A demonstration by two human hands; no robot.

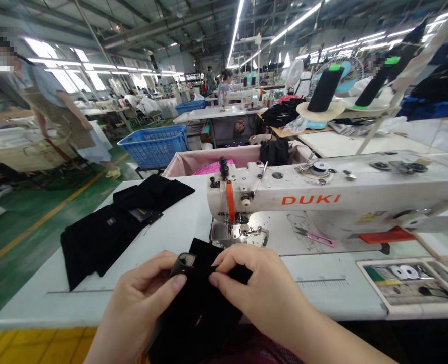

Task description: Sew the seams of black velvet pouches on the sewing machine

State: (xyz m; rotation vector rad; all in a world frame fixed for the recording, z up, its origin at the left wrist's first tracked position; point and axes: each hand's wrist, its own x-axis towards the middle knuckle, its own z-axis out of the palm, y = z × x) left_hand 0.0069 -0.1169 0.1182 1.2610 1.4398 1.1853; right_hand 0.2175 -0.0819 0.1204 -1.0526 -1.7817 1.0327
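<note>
Black fabric (pixel 197 303) hangs over the front edge of the sewing table, in front of the sewing machine's needle area (pixel 233 230). My left hand (pixel 148 288) pinches its left side, with the thumb on a curled dark piece that shows a small pale label (pixel 188 259). Close by on the right, my right hand (pixel 254 278) has thumb and index finger pressed together on the same fabric. The fingertips nearly meet over the cloth, a little short of the presser foot. What lies beneath the right fingertips is hidden.
More black garment pieces (pixel 102 232) lie at the table's left. Pink-handled thread snips (pixel 318 237) rest under the machine arm (pixel 345 187). A parts tray (pixel 375 288) with bobbins sits at right. Behind are a pink-lined bin (pixel 176 162), a blue basket (pixel 153 144) and a standing person (pixel 57 101).
</note>
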